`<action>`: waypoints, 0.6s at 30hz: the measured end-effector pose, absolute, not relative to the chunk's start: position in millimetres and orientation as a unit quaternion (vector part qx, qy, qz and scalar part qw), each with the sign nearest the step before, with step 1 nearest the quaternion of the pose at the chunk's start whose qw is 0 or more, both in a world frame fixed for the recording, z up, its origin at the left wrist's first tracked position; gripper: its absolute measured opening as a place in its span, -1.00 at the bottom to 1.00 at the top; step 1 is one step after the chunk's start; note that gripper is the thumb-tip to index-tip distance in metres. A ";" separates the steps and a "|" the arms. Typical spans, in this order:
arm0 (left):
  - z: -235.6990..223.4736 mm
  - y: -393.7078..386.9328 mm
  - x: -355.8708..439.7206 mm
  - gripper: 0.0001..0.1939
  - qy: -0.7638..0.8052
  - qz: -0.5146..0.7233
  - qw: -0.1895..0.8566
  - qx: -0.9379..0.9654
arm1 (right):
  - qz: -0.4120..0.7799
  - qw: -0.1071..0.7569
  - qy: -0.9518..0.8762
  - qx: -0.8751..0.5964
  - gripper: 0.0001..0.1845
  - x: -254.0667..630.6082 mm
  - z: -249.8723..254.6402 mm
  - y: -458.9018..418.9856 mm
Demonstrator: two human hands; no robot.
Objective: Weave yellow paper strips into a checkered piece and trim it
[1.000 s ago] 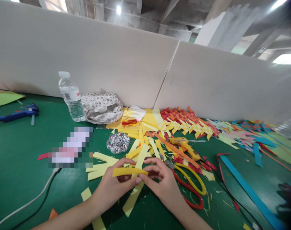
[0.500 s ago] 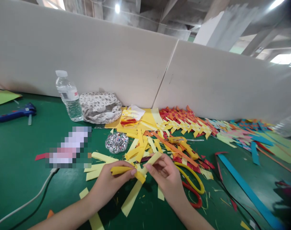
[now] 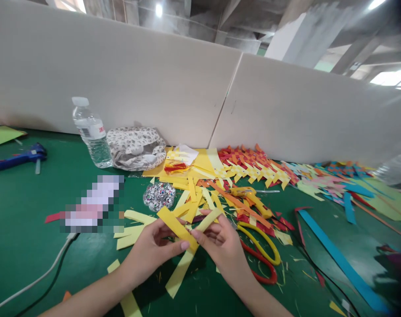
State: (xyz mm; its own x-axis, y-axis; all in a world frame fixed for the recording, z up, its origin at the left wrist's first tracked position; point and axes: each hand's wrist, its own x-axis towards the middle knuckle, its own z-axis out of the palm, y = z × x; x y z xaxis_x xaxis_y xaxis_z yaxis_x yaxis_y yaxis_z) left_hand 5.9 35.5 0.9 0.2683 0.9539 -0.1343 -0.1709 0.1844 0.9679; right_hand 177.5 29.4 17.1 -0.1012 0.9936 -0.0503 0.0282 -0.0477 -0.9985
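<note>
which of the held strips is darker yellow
The darker strip leans left, by the left hand; the pale strip leans right, by the right hand.

You had soft, fairly even light on the smooth green desk (image 3: 63,180), while a small round white ceiling lamp (image 3: 158,10) glared overhead and a bright paned window (image 3: 387,78) burned out at upper right. The thin white cable (image 3: 59,259) cast a soft shadow. Your view's right edge was smeared, its corners dark.
</note>
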 end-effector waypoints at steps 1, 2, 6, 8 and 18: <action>1.1 35.4 6.3 -0.64 0.420 0.432 0.651 0.462 | 0.531 0.457 -0.519 -0.490 -0.49 177.1 16.8 28.9; 1.4 35.4 6.6 -0.65 0.426 0.429 0.653 0.457 | 0.533 0.455 -0.520 -0.488 -0.48 176.8 16.4 28.6; 3.8 37.0 6.6 -0.69 0.465 0.418 0.640 0.447 | 0.532 0.447 -0.518 -0.498 -0.45 177.5 14.9 29.5; 4.9 37.5 6.3 -0.69 0.470 0.418 0.636 0.446 | 0.524 0.457 -0.508 -0.508 -0.45 178.2 15.6 30.4; 2.5 37.8 7.9 -0.69 0.474 0.446 0.626 0.431 | 0.535 0.444 -0.507 -0.509 -0.33 176.8 13.4 30.1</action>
